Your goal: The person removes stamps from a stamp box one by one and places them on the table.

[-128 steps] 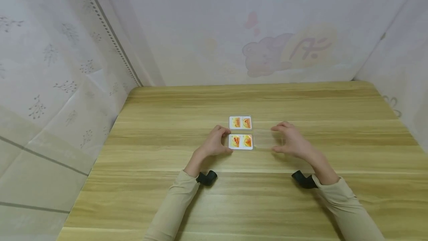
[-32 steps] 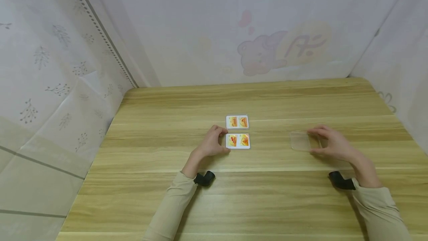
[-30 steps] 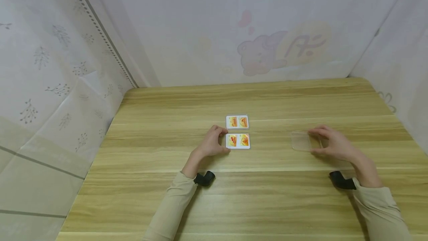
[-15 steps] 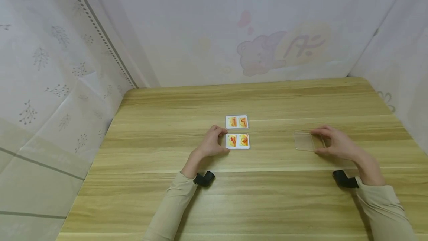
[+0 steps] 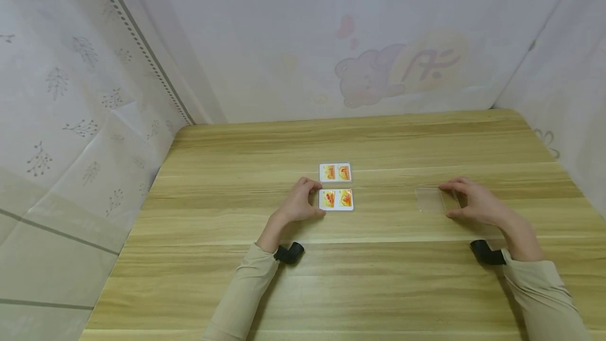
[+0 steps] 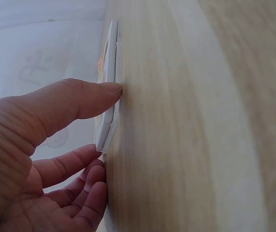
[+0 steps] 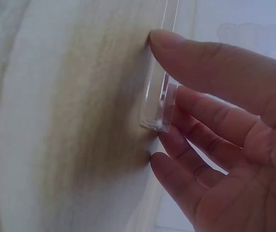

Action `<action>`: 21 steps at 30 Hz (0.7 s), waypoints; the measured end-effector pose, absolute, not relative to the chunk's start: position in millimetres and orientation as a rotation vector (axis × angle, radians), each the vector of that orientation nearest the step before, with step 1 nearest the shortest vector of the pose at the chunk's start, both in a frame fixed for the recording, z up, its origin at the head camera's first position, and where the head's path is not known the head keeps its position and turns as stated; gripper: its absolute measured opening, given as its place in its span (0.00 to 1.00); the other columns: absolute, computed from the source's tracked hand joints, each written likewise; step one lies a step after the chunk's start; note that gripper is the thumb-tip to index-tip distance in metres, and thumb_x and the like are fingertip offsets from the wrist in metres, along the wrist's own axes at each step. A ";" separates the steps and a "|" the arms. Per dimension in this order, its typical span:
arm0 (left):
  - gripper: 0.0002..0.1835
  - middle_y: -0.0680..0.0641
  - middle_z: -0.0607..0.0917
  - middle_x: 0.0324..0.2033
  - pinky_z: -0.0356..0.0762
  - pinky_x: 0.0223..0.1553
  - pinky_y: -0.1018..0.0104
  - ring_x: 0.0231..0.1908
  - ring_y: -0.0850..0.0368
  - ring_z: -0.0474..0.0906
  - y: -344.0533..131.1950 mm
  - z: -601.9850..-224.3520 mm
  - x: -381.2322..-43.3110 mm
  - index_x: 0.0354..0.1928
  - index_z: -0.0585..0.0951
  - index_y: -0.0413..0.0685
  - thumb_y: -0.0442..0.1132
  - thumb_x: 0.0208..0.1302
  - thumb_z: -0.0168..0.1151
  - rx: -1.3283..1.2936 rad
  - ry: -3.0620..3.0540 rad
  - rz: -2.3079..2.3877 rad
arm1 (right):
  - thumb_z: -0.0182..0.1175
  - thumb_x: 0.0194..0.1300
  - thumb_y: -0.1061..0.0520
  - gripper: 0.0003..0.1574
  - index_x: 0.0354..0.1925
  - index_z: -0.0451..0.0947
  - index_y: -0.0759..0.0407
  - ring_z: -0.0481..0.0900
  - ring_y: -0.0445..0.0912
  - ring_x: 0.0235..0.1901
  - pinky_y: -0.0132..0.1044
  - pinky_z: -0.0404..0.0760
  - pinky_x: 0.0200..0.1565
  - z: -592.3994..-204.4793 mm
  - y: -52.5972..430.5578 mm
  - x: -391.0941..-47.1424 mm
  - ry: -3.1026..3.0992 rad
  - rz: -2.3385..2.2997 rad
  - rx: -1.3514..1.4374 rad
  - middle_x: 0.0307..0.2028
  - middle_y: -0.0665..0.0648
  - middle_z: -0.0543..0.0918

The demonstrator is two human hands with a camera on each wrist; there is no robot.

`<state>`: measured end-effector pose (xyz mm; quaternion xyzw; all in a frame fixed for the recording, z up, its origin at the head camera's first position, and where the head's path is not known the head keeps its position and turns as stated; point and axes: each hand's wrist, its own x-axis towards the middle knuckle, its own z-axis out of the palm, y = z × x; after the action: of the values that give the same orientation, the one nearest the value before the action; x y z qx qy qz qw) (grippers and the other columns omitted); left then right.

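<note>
On the wooden table, my left hand (image 5: 297, 205) pinches the left end of a clear plastic case of picture cards (image 5: 337, 200), thumb on the near side and fingers on the far side. The top card is white with two orange-and-yellow pictures. Seen edge-on in the left wrist view, the card case (image 6: 109, 77) lies flat on the table. Off to the right, my right hand (image 5: 480, 205) pinches a clear plastic lid (image 5: 431, 200) by its right end. In the right wrist view this lid (image 7: 156, 99) is see-through and sits at or close to the tabletop.
A second, similar case of picture cards (image 5: 335, 172) lies just beyond the first. The wooden table (image 5: 379, 288) meets pale patterned curtains (image 5: 284, 57) at the back and sides. Black wrist camera mounts (image 5: 487, 253) stick out at both cuffs.
Over the last few seconds my right hand has moved to the right with the clear lid, away from the near card case. My left hand stays at that case. Almost nothing moved in the last half second.
</note>
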<state>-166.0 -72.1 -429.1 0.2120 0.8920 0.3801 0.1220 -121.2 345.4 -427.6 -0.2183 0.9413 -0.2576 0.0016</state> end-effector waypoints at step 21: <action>0.31 0.41 0.72 0.44 0.69 0.53 0.56 0.47 0.48 0.68 -72.1 -429.3 -166.6 0.51 0.75 0.31 0.31 0.42 0.74 0.623 2.611 1.126 | 0.74 0.44 0.61 0.36 0.51 0.74 0.71 0.72 0.61 0.47 0.55 0.68 0.46 -425.0 332.7 -120.8 3.020 -0.870 -0.741 0.46 0.66 0.77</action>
<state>-166.6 -72.1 -429.3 0.2125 0.8911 0.3841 0.1151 -120.8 332.7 -425.0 -0.2293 0.9344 -0.2691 -0.0436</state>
